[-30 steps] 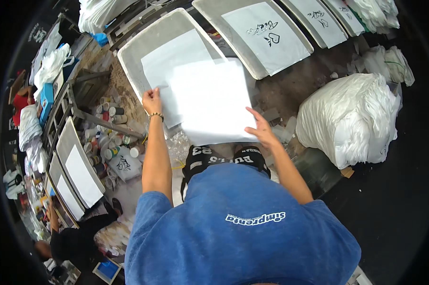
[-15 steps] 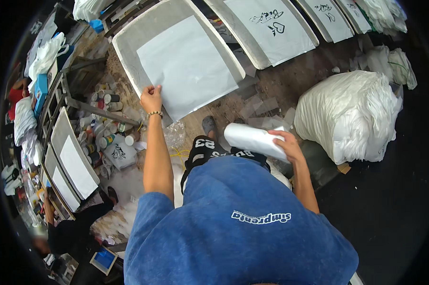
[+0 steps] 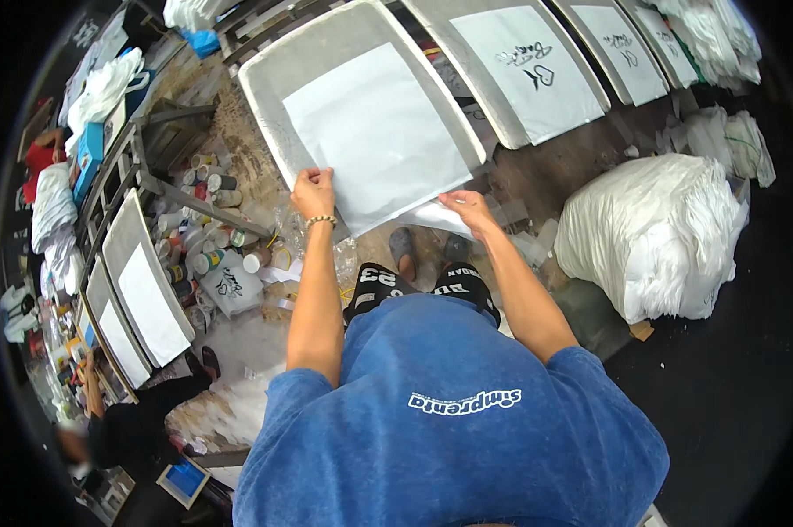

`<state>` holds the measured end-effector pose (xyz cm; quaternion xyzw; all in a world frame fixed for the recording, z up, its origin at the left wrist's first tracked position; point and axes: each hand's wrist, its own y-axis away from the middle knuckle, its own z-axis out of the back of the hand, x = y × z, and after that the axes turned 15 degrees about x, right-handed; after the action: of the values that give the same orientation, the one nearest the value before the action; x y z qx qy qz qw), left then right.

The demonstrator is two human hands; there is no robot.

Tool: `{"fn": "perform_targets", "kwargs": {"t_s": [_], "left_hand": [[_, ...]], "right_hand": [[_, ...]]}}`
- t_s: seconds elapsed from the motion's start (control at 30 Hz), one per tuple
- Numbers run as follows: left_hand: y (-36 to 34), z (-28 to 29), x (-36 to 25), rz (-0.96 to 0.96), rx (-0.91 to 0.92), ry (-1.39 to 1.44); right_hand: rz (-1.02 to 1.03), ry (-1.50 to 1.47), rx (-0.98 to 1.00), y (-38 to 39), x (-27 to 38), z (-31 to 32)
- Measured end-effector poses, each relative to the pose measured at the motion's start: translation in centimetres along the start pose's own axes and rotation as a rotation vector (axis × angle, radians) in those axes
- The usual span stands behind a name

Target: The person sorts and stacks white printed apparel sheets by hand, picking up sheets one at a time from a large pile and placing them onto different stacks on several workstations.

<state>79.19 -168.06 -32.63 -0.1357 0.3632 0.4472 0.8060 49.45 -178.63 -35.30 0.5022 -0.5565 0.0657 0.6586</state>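
My left fingers (image 3: 324,178): pinching the sheet (image 3: 379,132) by its left edge
My right fingers (image 3: 454,199): closed on a white fold (image 3: 432,216) at the near edge
Sheet: on the grey board (image 3: 265,83) before me
Rightward: printed sheets (image 3: 506,83), bundle (image 3: 647,233)

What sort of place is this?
Probably a screen-printing workshop: white sheets with black designs on pale grey rectangular boards, multicoloured cylindrical tubs, and a pale rectangular frame around a blue panel.

blue short-sleeved T-shirt (image 3: 454,461) | white print (image 3: 465,402) | black shorts (image 3: 382,283) | beaded bracelet (image 3: 321,220) | grey shoes (image 3: 402,243)
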Motion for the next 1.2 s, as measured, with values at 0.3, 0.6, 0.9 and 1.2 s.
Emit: {"fn": "perform_targets", "kwargs": {"t_s": [0.3,0.6,0.9,1.2], "left_hand": [[0.3,0.3,-0.8,0.026,0.062,0.047],[-0.1,1.0,-0.6,0.068,0.098,0.026],[-4.1,-3.5,-8.4,-0.431,0.074,-0.325],[-8.3,-8.3,-9.6,-0.358,0.336,-0.653]], "right_hand": [[-0.009,-0.061,0.035,-0.4,0.4,-0.2],[0.004,-0.122,0.066,-1.2,0.5,-0.5],[-0.028,-0.046,0.016,0.9,1.7,0.1],[-0.041,0.086,-0.214,11.5,0.3,3.8]]}}
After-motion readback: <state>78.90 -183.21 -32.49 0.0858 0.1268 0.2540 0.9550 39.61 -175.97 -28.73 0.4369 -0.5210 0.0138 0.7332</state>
